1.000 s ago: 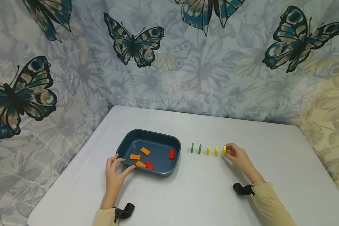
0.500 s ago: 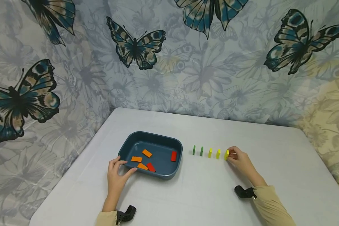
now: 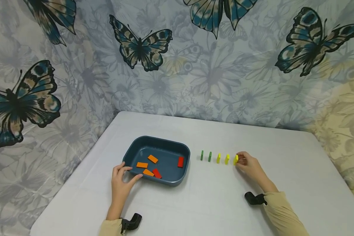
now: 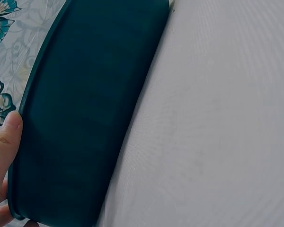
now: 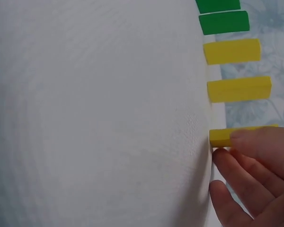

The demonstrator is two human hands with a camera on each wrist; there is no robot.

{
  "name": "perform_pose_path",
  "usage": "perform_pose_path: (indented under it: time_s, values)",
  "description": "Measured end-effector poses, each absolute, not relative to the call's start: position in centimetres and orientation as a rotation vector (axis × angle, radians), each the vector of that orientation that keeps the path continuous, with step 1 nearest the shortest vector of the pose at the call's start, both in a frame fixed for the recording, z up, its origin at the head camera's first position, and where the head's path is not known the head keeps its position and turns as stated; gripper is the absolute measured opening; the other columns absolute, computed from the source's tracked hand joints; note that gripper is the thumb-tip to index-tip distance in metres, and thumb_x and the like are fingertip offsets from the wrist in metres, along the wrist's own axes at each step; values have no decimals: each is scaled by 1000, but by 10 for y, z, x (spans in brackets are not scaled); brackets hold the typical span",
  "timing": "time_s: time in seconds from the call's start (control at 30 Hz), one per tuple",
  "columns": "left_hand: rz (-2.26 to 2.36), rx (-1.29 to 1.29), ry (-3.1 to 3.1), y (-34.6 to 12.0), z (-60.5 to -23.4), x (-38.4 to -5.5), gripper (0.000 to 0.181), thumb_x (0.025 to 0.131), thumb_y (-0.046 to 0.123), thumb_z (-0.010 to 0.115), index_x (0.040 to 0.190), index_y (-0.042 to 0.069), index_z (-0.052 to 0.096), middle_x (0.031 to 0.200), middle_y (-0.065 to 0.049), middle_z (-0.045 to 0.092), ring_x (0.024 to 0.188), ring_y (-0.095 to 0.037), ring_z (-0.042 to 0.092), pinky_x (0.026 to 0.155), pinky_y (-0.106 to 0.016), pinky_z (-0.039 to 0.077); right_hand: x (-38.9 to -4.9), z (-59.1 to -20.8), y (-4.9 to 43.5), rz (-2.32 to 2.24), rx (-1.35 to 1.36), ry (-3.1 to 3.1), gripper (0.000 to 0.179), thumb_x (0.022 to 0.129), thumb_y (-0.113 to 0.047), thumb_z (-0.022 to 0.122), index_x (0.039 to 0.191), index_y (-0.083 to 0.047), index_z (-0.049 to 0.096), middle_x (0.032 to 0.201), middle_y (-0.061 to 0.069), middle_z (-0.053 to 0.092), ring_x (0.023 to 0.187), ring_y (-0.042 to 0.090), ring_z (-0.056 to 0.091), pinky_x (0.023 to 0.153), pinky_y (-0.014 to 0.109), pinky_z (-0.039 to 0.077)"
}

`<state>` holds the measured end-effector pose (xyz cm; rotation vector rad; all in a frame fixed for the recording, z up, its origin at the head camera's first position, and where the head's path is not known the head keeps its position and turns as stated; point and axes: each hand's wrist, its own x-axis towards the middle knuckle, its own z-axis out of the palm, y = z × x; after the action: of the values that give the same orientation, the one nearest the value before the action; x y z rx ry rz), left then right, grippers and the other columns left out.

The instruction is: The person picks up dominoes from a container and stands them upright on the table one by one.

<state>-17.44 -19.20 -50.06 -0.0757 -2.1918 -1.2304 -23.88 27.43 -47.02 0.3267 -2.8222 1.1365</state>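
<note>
My left hand (image 3: 120,186) grips the near left corner of a dark blue tray (image 3: 166,164). In the left wrist view its thumb lies at the rim of the tray (image 4: 80,118), and the other fingers are mostly hidden. My right hand (image 3: 252,170) pinches an upright yellow domino (image 3: 235,160) at the right end of a row. The right wrist view shows thumb and fingertips on this yellow domino (image 5: 219,138), its foot right at the tabletop. Two more yellow dominoes (image 3: 227,159) and two green dominoes (image 3: 209,156) stand upright leftward, spaced apart.
Inside the tray lie orange dominoes (image 3: 142,165) and red dominoes (image 3: 180,162), flat and loose. A white cloth covers the table (image 3: 194,203). Behind it rises a wall covering (image 3: 212,75) with butterflies. Black wrist cameras (image 3: 253,198) sit on both wrists.
The view shifts slightly with the head. Both hands keep their places, the left at the tray's corner and the right on the end yellow domino.
</note>
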Motion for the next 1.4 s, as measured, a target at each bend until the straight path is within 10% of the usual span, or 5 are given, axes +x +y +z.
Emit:
perform_pose_path:
  time_s: [0.43,0.9,1.4]
  values:
    - [-1228,-82,-2210,-194,-502,-173,40,59,14,84,90,1,62,114,-20,44,112,-33,41,89,-51,37,-267,-501,294,953,219,-2522,60,75,-35,71,121,-4,48,109,11,56,94,29,54,71,45,44]
    - [-1220,-84,-2220,-195,-501,-175,39,59,13,84,89,0,62,112,-20,46,113,-34,40,91,-52,36,-243,-415,205,1201,417,-2351,33,79,-13,69,106,2,55,98,15,60,87,29,56,70,45,47]
    - [-1225,-78,-2213,-198,-501,-176,39,58,12,84,88,1,61,114,-19,45,112,-35,41,91,-50,35,-254,-422,123,1463,540,-2432,15,78,-7,69,91,-3,62,82,5,63,74,18,60,63,30,51]
